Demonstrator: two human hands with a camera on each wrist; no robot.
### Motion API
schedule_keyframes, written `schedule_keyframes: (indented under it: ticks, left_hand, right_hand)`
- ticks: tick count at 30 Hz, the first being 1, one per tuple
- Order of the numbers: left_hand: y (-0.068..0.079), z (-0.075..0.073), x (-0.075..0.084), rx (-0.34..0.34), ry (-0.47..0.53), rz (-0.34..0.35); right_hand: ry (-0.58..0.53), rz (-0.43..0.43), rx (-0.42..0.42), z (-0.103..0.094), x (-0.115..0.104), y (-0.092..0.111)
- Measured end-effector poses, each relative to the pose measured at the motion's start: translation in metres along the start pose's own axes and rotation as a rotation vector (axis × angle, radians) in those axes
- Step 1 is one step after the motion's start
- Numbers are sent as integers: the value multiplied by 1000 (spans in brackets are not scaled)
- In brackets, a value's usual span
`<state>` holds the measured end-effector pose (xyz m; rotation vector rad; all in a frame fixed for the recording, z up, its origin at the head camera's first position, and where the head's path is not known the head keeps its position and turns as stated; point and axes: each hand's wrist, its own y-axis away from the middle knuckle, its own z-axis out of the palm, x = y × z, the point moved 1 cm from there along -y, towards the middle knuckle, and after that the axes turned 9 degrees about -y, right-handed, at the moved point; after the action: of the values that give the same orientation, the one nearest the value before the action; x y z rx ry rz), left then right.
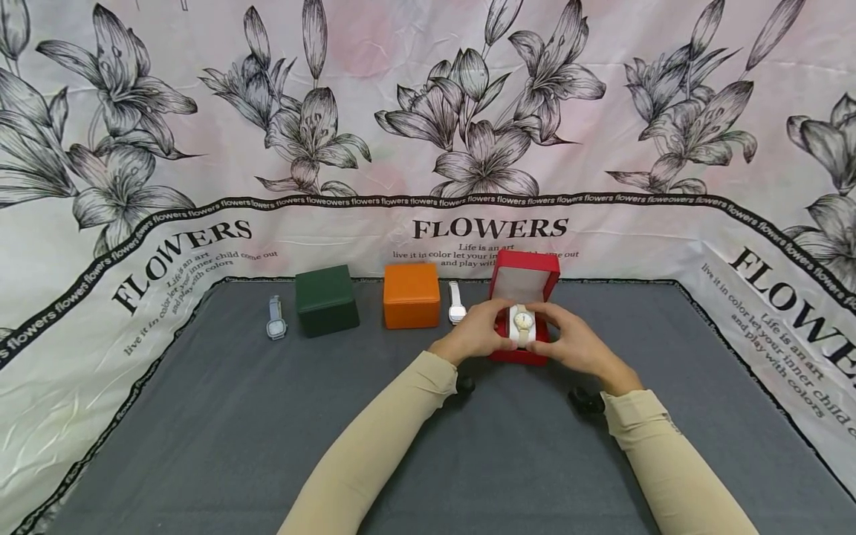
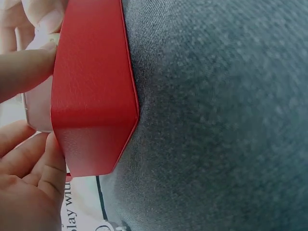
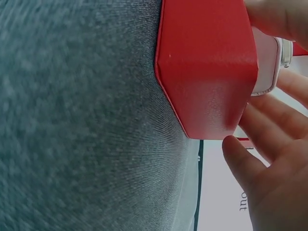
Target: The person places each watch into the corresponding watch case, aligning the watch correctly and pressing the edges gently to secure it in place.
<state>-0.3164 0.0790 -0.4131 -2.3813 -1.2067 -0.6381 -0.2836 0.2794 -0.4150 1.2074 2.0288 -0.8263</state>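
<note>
A wristwatch (image 1: 524,321) with a round face and pale band is wrapped round a white cushion (image 1: 532,332). Both hands hold this cushion from its two sides, over the base of an open red watch box (image 1: 518,358). My left hand (image 1: 478,331) has thumb and fingers on the cushion's left side; in the left wrist view its lower fingers lie along the side of the red box (image 2: 91,72). On the opposite side, my right hand (image 1: 574,343) pinches the cushion (image 3: 266,62), its other fingers spread beside the box. The lid (image 1: 524,276) stands raised behind.
Left of the red box lie a white-strapped watch (image 1: 456,303), an orange box (image 1: 411,297), a green box (image 1: 328,301) and another light-strapped watch (image 1: 276,319), both boxes with lids down. A floral cloth (image 1: 334,238) rises behind the grey tabletop (image 1: 267,446).
</note>
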Motion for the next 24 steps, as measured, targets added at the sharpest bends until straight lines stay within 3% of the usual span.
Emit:
schedule_keyframes:
  ticks: [7, 24]
  left_hand:
    - [2, 0, 1, -7, -49, 38]
    - [-3, -1, 0, 2, -23, -26]
  right_hand:
    - [15, 31, -11, 1, 3, -1]
    - [22, 36, 6, 1, 3, -4]
